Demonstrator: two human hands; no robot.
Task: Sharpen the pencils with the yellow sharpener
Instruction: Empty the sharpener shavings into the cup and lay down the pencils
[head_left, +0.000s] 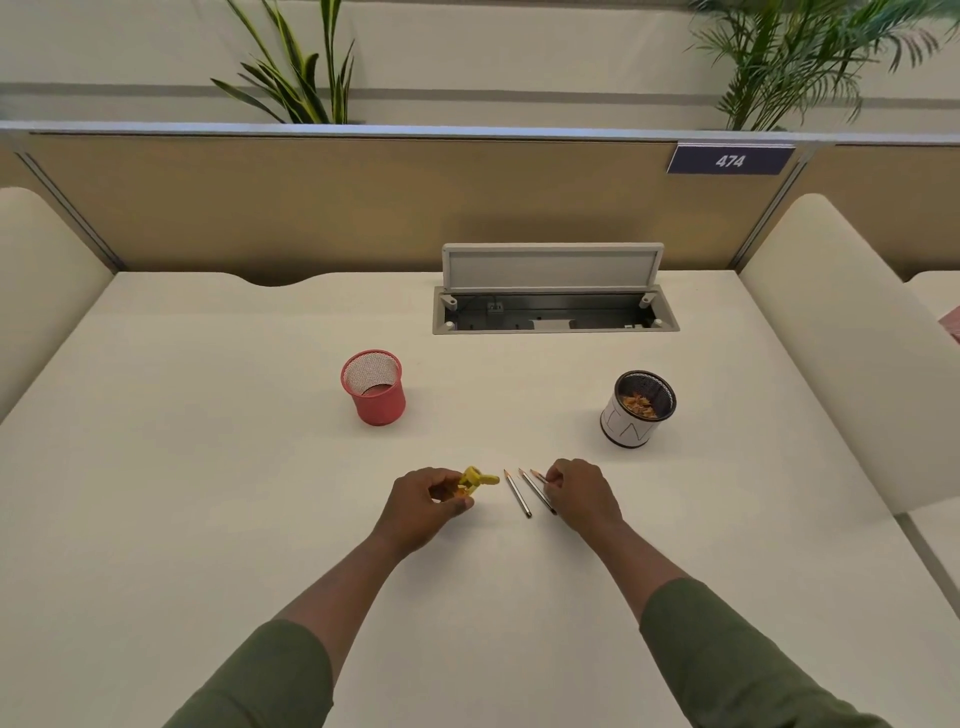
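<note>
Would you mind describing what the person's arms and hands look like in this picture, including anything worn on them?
Both arms wear olive-green long sleeves, the left sleeve and the right sleeve, each pushed up so the forearm is bare from about the middle down. The left hand and right hand are bare: no gloves, and no rings, watch or bracelets are visible from this head view.

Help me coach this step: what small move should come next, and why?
Probably lift the rightmost pencil and bring its tip to the yellow sharpener. The left hand already holds the sharpener, and the right hand fingers are on that pencil, which lies on the table.
</note>
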